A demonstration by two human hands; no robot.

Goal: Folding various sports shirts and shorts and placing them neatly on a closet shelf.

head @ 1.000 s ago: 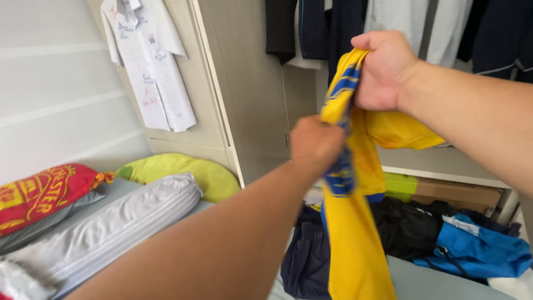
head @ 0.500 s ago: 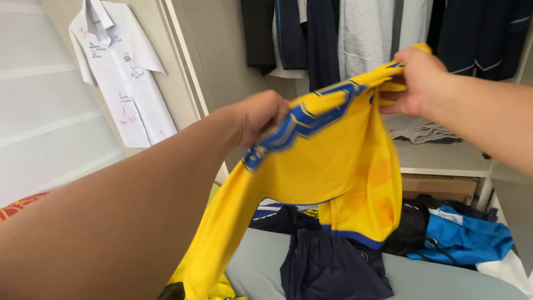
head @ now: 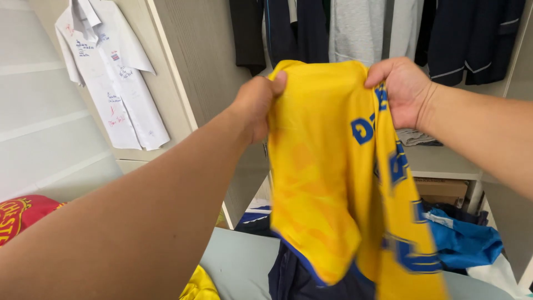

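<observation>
A: What hangs at 10 o'clock?
B: A white shirt (head: 108, 72) with scribbles, pinned flat against the wardrobe side panel (head: 194, 66).
A: And at 12 o'clock?
B: Dark jackets (head: 472, 39) and a grey top (head: 355, 30) hanging in a row.
A: Lower down?
B: A blue garment (head: 463, 241) at 4 o'clock, a red cushion (head: 22, 214) at 8 o'clock.
</observation>
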